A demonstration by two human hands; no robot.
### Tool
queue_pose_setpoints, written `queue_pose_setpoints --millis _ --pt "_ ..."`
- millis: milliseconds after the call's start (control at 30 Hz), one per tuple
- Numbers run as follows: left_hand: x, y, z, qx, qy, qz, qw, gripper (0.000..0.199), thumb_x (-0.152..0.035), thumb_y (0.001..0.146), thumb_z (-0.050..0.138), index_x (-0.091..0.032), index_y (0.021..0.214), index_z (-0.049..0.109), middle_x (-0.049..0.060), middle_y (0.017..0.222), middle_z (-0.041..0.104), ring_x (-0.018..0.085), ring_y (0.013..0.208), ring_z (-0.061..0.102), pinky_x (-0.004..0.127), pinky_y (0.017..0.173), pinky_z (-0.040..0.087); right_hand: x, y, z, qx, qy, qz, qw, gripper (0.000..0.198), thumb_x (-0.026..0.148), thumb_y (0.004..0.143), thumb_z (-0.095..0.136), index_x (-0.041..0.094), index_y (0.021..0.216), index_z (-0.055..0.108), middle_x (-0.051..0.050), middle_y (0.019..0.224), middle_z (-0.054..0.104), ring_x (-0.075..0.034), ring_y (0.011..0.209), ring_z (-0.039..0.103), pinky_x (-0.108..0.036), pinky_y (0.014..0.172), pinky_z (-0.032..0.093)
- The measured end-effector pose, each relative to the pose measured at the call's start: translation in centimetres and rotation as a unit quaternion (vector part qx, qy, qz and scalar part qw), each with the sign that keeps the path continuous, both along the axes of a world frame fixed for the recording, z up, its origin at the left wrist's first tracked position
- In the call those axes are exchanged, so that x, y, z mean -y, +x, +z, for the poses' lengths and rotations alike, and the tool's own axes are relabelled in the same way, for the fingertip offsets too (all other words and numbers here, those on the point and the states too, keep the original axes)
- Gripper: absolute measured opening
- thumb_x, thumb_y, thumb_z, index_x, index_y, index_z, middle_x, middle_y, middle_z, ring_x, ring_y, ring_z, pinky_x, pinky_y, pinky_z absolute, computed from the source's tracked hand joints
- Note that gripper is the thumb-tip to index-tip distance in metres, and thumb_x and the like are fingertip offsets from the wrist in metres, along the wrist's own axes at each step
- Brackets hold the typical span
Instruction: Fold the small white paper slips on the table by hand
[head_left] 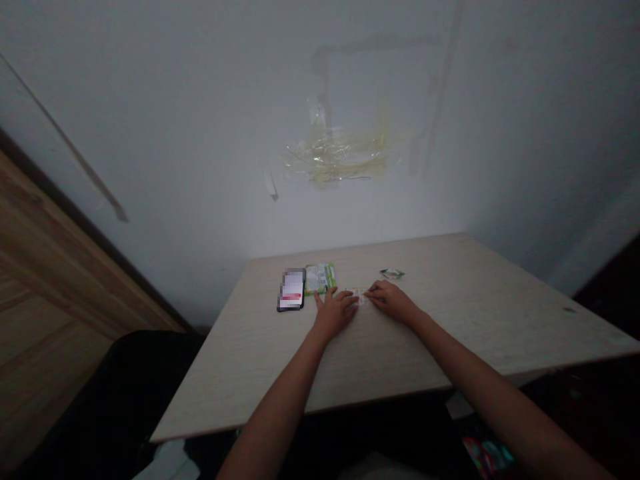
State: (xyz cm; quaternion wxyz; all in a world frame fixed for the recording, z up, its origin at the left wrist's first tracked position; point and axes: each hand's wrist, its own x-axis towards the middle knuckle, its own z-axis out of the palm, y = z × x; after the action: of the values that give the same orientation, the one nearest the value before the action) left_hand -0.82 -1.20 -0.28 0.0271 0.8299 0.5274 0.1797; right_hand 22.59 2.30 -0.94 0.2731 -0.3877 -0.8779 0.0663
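Note:
A small, pale printed piece of paper (359,295) lies on the table between my hands; its print is too small to read. My left hand (334,313) rests on the tabletop with fingers spread, the fingertips at the paper's left side. At the paper's right edge, my right hand (393,300) has its fingers drawn together and pressed on it. Just beyond my left fingers is a flat green-and-white packet (320,277). Beyond my right hand sits a small green-and-white folded piece (393,273), perhaps a torn bit of wrapper.
A phone (291,291) with a lit, blurred-out screen lies left of the packet. The pale wooden table (240,360) meets a grey wall (200,133) bearing old yellowed tape (345,157). Wooden panelling (45,293) and a dark chair-like shape (135,387) stand at left.

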Motion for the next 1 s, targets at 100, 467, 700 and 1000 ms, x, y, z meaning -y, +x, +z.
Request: queue_pose_setpoints --millis 100,467,700,1000 --pt "0.04 -0.03 0.14 -0.006 -0.005 -0.003 1.0 0.035 -0.05 0.095 0.045 -0.047 0.127 0.059 -0.001 0.138 0.058 0.036 0.136 0.036 0.08 0.105 0.008 -0.01 0.04 0.19 0.01 -0.001 -0.002 1.0 0.028 0.028 0.096 0.052 0.023 0.113 0.073 -0.01 0.1 0.066 -0.022 0.095 0.059 -0.034 0.086 0.047" --pt "0.34 0.07 0.82 -0.009 -0.019 -0.001 1.0 0.034 -0.048 0.094 0.048 -0.047 0.127 0.059 -0.003 0.139 0.058 0.036 0.137 0.033 0.081 0.104 0.006 -0.47 0.28 -0.06 0.025 -0.001 0.002 1.0 0.03 0.034 0.097 0.05 0.024 0.112 0.073 -0.01 0.101 0.065 -0.021 0.096 0.058 -0.034 0.086 0.046" --pt "0.34 0.01 0.91 -0.015 -0.025 -0.002 1.0 0.035 -0.048 0.095 0.046 -0.046 0.128 0.058 -0.002 0.141 0.056 0.036 0.138 0.033 0.08 0.106 0.007 -0.64 0.44 0.17 0.023 -0.012 0.016 1.0 0.031 0.038 0.097 0.049 0.025 0.11 0.074 -0.01 0.102 0.065 -0.021 0.094 0.058 -0.033 0.084 0.045" --pt "0.16 0.22 0.89 -0.008 -0.012 -0.009 1.0 0.035 -0.048 0.095 0.046 -0.045 0.128 0.058 -0.001 0.135 0.06 0.033 0.137 0.033 0.08 0.106 0.003 -0.37 0.35 0.84 0.011 -0.015 0.021 1.0 0.031 0.038 0.097 0.05 0.023 0.105 0.076 -0.011 0.101 0.066 -0.021 0.095 0.058 -0.034 0.085 0.045"
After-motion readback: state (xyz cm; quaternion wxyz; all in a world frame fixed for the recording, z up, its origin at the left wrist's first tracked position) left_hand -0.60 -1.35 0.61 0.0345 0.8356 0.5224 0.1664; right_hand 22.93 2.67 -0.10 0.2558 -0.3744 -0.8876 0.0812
